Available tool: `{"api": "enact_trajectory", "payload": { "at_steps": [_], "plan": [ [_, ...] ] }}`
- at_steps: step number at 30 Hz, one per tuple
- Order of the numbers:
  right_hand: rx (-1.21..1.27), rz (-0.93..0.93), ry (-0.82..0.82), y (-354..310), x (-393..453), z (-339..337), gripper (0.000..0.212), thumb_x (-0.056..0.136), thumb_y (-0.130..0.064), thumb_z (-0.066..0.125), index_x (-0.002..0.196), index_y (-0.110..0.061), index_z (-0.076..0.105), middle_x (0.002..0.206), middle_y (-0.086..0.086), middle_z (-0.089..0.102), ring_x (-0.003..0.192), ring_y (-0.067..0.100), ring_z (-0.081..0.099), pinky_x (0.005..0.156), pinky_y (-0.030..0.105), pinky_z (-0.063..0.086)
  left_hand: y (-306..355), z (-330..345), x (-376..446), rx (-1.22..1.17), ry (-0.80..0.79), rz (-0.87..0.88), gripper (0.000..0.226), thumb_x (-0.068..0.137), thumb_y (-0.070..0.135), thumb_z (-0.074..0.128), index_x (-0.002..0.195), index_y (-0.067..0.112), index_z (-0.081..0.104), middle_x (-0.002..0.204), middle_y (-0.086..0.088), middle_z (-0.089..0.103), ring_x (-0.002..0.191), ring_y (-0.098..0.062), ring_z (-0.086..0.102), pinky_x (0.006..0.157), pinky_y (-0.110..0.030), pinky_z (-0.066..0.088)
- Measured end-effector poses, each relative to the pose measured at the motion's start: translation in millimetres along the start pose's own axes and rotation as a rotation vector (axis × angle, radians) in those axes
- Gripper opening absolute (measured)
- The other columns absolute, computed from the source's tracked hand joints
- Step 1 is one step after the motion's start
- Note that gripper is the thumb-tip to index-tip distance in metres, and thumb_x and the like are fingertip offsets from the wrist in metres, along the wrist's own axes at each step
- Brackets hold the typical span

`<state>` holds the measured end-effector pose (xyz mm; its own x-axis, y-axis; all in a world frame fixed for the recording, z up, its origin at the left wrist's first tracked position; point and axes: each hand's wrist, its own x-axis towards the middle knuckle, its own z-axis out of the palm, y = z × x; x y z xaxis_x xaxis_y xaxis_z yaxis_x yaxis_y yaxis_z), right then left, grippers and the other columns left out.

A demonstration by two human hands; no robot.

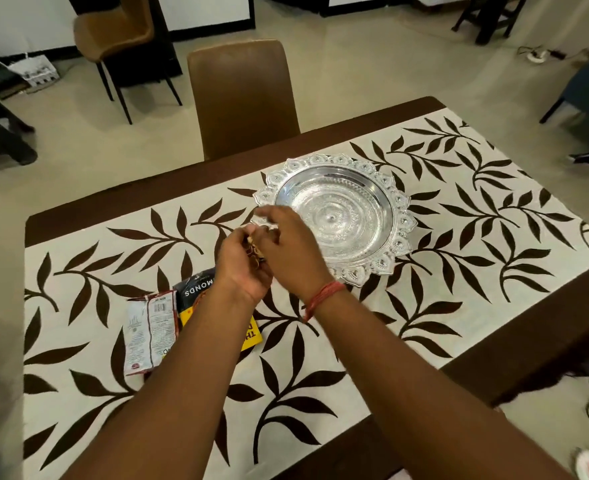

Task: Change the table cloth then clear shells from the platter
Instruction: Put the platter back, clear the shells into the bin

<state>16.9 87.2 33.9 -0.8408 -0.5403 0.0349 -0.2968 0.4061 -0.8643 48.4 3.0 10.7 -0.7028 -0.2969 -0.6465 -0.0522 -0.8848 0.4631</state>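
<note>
We see the tabletop spread with a cream table cloth patterned in dark brown leaves, its brown border showing along the far and right edges. A brown chair stands at the far side. On the cloth sits the silver platter, its bowl bare and shining. Near us, left of the platter, lie two snack packets, one overlapping the other. Just beside the platter's near-left rim our left hand is cupped around a small heap of shells, while our right hand, fingers curled, reaches over it; we cannot tell whether it pinches anything.
</note>
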Motion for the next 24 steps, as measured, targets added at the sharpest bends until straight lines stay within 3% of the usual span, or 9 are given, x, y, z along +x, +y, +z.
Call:
{"api": "enact_trajectory", "payload": {
  "at_steps": [3,7,11,14,16,20,24],
  "plan": [
    [0.228,0.13,0.011,-12.8,-20.7,54.1,0.034,0.098,-0.033,0.055,0.13,-0.02,0.059,0.128,-0.002,0.059,0.115,0.011,0.056,0.103,0.034,0.046,16.5,-31.3,-22.1,-0.065,0.011,0.044,0.031,0.097,0.024,0.04,0.083,0.012,0.065,0.077,-0.004,0.064,0.074,-0.016,0.063,0.077,-0.025,0.048],
    [0.441,0.216,-0.021,-53.0,-49.0,127.9,0.035,0.1,-0.036,0.052,0.131,-0.021,0.06,0.132,-0.004,0.061,0.12,0.006,0.054,0.108,0.032,0.042,47.6,-91.9,-66.2,-0.15,0.168,0.185,0.035,0.101,0.027,0.041,0.088,0.009,0.068,0.082,-0.007,0.072,0.081,-0.019,0.069,0.079,-0.027,0.052],
    [0.608,0.211,-0.121,-109.9,-91.1,213.3,0.032,0.1,-0.036,0.05,0.128,-0.029,0.062,0.13,-0.008,0.063,0.122,0.005,0.056,0.109,0.037,0.043,92.3,-164.6,-129.0,-0.347,0.239,0.309,0.036,0.102,0.026,0.038,0.089,0.009,0.066,0.071,-0.006,0.074,0.064,-0.015,0.072,0.063,-0.021,0.055],
    [0.733,0.242,-0.264,-158.6,-132.6,285.0,0.035,0.092,-0.048,0.053,0.122,-0.037,0.066,0.13,-0.011,0.064,0.123,0.006,0.057,0.11,0.04,0.044,128.5,-238.8,-175.7,-0.464,0.281,0.43,0.045,0.101,0.024,0.038,0.077,0.01,0.074,0.078,-0.008,0.074,0.071,-0.018,0.072,0.079,-0.026,0.054],
    [0.799,0.273,-0.341,-183.9,-160.2,334.9,0.04,0.086,-0.053,0.057,0.122,-0.038,0.067,0.13,-0.008,0.065,0.122,0.013,0.06,0.109,0.044,0.045,151.4,-291.0,-207.1,-0.567,0.269,0.469,0.036,0.099,0.024,0.044,0.082,0.01,0.073,0.092,-0.01,0.072,0.085,-0.023,0.07,0.093,-0.031,0.05],
    [0.918,0.341,-0.469,-236.5,-229.6,437.0,0.031,0.102,-0.028,0.051,0.13,-0.022,0.064,0.129,0.004,0.066,0.118,0.021,0.063,0.105,0.042,0.049,186.3,-408.5,-267.1,-0.658,0.293,0.548,0.025,0.098,0.021,0.048,0.088,0.01,0.067,0.091,-0.011,0.072,0.086,-0.023,0.069,0.095,-0.032,0.049],
    [0.939,0.393,-0.55,-297.0,-312.9,558.5,0.033,0.104,-0.015,0.044,0.133,-0.011,0.059,0.131,0.008,0.064,0.116,0.016,0.064,0.098,0.031,0.052,228.0,-549.4,-327.5,-0.652,0.406,0.666,0.029,0.1,0.025,0.047,0.096,0.007,0.07,0.107,-0.016,0.071,0.101,-0.026,0.068,0.089,-0.034,0.052]
  ]
}}
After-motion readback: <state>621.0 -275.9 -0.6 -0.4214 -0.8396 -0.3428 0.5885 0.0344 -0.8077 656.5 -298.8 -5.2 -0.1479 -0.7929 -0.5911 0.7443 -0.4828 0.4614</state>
